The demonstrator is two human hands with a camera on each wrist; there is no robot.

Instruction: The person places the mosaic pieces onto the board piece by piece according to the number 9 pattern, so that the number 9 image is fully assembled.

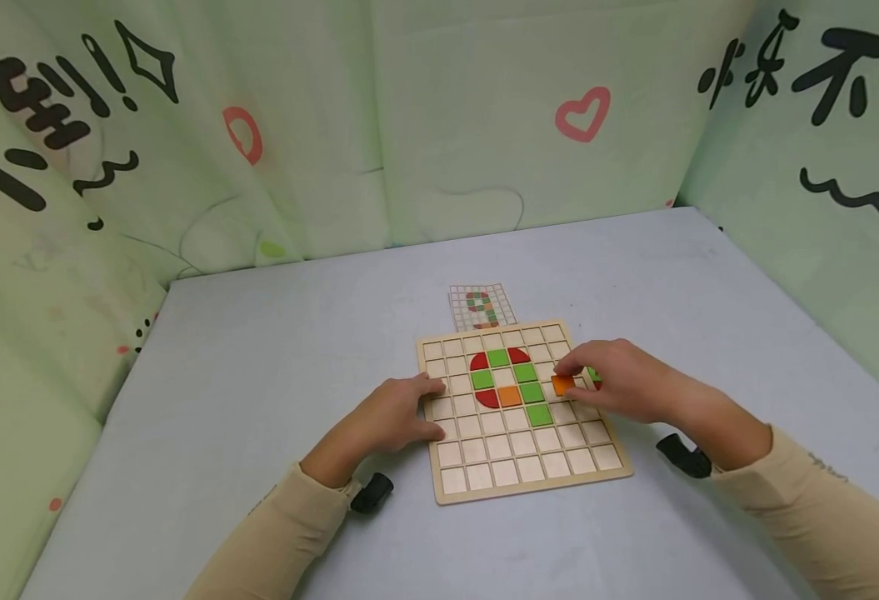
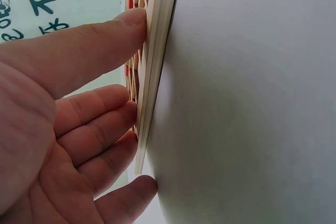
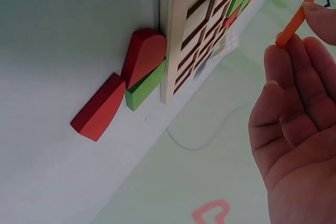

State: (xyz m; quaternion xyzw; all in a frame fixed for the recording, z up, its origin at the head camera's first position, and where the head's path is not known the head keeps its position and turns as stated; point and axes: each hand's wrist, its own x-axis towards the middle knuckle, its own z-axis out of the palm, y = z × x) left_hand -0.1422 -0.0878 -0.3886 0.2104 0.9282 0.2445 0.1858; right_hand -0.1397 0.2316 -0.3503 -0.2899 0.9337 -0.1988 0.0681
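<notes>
Orange tile (image 1: 563, 385) pinched above a wooden grid board (image 1: 499, 447).

Light green curtains (image 1: 446, 83) — printed with black characters (image 1: 855, 42) and pink heart outlines (image 1: 583, 136) — hang behind and to both sides of our white tabletop (image 1: 274, 358), on which the board lies flat. Over its right side, our right hand (image 1: 630, 383) has thumb and fingertips clamped on the tile. Our left hand (image 1: 397, 414) rests at the left edge, thumb and fingers spread apart. Red, green and orange pieces (image 1: 531, 392) sit in some cells. Past the far edge we see a patterned card (image 1: 484, 302); beside the right edge, two red blocks (image 3: 100, 107) and a green block (image 3: 146, 87) lie on the tabletop.
</notes>
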